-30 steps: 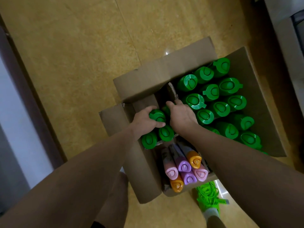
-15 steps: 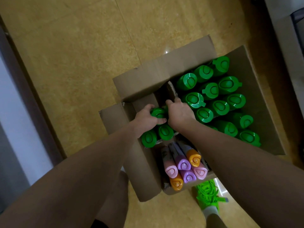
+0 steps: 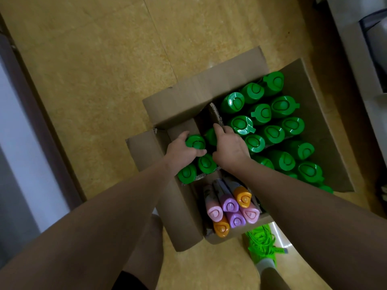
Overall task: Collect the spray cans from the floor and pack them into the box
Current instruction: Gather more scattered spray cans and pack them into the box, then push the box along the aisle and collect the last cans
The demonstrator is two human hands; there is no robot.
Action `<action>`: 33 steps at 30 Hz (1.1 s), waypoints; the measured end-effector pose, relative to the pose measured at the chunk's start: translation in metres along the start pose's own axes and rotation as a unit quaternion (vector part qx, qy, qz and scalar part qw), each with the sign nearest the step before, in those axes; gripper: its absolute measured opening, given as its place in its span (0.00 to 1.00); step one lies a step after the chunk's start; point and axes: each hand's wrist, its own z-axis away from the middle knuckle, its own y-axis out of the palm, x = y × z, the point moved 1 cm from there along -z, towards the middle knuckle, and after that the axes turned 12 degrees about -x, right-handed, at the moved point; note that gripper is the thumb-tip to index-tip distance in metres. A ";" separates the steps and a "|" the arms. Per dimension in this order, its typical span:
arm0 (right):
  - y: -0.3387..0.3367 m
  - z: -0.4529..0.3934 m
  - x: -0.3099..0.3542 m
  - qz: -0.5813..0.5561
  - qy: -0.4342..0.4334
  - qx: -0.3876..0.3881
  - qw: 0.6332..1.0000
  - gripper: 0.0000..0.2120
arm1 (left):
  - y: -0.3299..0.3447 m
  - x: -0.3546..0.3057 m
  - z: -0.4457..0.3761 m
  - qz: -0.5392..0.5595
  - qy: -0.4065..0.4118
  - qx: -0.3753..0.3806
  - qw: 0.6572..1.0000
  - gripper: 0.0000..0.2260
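Observation:
An open cardboard box (image 3: 326, 143) stands on the floor, split by cardboard dividers. Its right part holds several upright green-capped spray cans (image 3: 272, 133). My left hand (image 3: 180, 152) grips a green-capped can (image 3: 195, 141) in the left compartment, above two more green cans (image 3: 206, 163). My right hand (image 3: 229, 146) is curled over another green can (image 3: 211, 136) beside it, next to the divider; most of that can is hidden. The near compartment holds several pink, purple and orange capped cans (image 3: 230, 206).
The box flaps (image 3: 201, 91) stand open toward the yellow tiled floor (image 3: 94, 70). My green shoe (image 3: 262, 243) is right beside the box's near corner. A dark doorframe (image 3: 41, 122) runs along the left, and pale furniture (image 3: 360, 59) along the right.
Both hands have shifted slightly up and deeper into the left compartment with their green cans. The box and the other cans have not moved.

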 end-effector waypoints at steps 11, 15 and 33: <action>-0.038 0.016 0.019 0.048 -0.047 -0.053 0.996 0.39 | -0.036 -0.039 0.035 -0.043 0.081 -0.086 0.992 0.39; -0.066 0.032 0.029 0.052 -0.070 -0.070 0.994 0.35 | -0.050 -0.051 0.067 -0.074 0.113 -0.121 0.983 0.36; -0.325 0.283 0.076 0.069 -0.295 -0.159 0.940 0.30 | -0.173 -0.126 0.403 -0.129 0.153 -0.341 0.919 0.40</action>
